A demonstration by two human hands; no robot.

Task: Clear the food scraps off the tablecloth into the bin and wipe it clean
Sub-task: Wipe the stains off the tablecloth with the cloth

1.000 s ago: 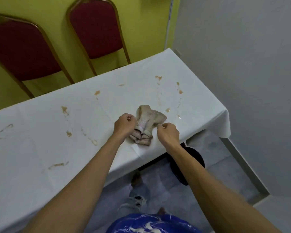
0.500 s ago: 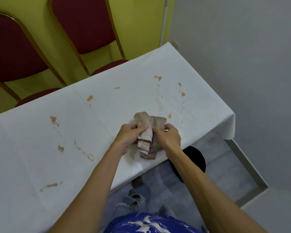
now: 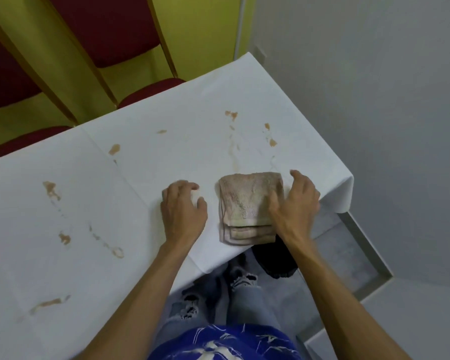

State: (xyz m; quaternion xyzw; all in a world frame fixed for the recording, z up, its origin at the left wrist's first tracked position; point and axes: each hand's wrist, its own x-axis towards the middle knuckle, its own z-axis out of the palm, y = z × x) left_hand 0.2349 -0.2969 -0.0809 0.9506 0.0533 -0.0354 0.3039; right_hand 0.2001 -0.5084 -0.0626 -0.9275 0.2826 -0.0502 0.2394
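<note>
A beige cloth (image 3: pixel 246 203), folded into a flat square, lies on the white tablecloth (image 3: pixel 146 105) near its front edge. My right hand (image 3: pixel 295 201) rests on the cloth's right side, fingers spread over its edge. My left hand (image 3: pixel 183 209) lies flat on the tablecloth just left of the cloth, fingers apart, holding nothing. Brown food smears (image 3: pixel 231 115) and stains (image 3: pixel 52 190) are scattered over the tablecloth. A black bin (image 3: pixel 276 261) sits on the floor under the table's front edge, mostly hidden by my right forearm.
Two red chairs with gold frames (image 3: pixel 109 29) stand behind the table against a yellow wall. A grey wall (image 3: pixel 374 100) closes the right side. My legs in torn jeans (image 3: pixel 218 302) stand at the table's front edge.
The cloth was bunched between both hands; now it lies folded flat. My left hand has let go and moved left onto the tablecloth. My right hand stays on the cloth.
</note>
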